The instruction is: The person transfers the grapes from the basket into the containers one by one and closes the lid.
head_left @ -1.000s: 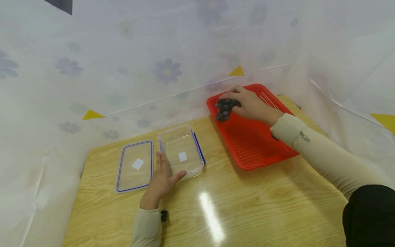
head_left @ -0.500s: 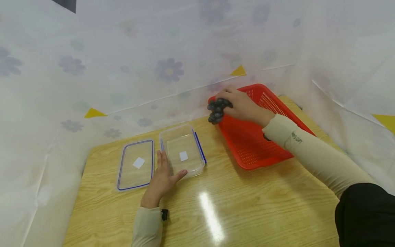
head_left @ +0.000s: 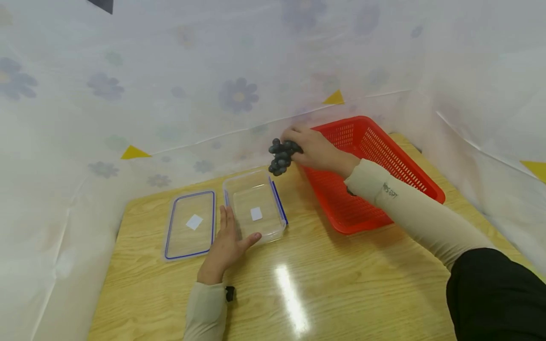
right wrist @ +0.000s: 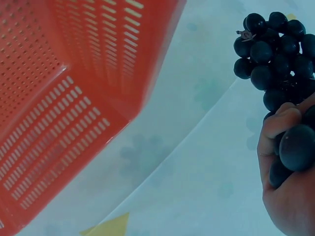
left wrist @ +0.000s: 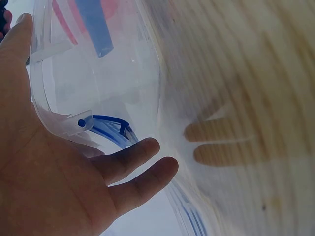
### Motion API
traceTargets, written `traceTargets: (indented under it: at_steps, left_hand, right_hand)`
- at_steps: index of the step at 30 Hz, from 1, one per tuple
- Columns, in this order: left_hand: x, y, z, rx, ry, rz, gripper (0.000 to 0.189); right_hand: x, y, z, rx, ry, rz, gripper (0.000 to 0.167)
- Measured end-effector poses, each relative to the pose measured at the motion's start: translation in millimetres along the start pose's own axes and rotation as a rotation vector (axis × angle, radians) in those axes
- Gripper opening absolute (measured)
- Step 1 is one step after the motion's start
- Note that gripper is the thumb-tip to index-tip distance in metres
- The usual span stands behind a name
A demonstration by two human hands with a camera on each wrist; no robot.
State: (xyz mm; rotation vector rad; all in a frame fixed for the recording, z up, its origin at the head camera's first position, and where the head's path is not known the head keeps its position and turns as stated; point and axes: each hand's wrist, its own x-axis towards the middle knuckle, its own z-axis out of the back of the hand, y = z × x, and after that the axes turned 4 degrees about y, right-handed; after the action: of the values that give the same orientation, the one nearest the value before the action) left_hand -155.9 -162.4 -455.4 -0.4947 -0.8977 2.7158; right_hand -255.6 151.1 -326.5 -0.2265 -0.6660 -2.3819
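Across the lower frame, a wooden table (head_left: 362,279) bears a red basket (head_left: 337,208) right of centre and, mid-frame, an uncovered clear container (head_left: 251,194), a blue-edged lid (head_left: 187,237) lying flat just left of it, probably for easy reach. The left hand (head_left: 223,251), thumb and fingers spread, rests against the container's near left corner, seemingly to steady it. At centre, left of the basket, the right hand (head_left: 313,148) grips one end of the dark grapes (head_left: 280,158), perhaps so the bunch hangs free.

Right hand (head_left: 314,149), grapes (head_left: 280,157) gripped; clear container (head_left: 249,196), red basket (head_left: 334,194)
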Motion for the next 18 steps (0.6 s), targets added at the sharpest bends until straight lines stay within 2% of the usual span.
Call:
traceTargets:
  at_steps: [9, 13, 18]
  left_hand:
    - [1.2, -4.4, -1.2, -0.009, -0.006, 0.002, 0.124]
    - [1.2, -6.4, -2.8, -0.023, -0.003, 0.001, 0.124]
    - [1.8, -9.1, -4.7, -0.028, -0.005, -0.004, 0.124]
  right_hand:
    - [24.2, 15.8, -24.2, -0.014, 0.085, 0.009, 0.032]
    - [35.4, 22.9, -39.4, -0.073, 0.149, -0.004, 0.038]
    - [46.0, 33.6, -57.1, -0.136, 0.266, -0.019, 0.045]
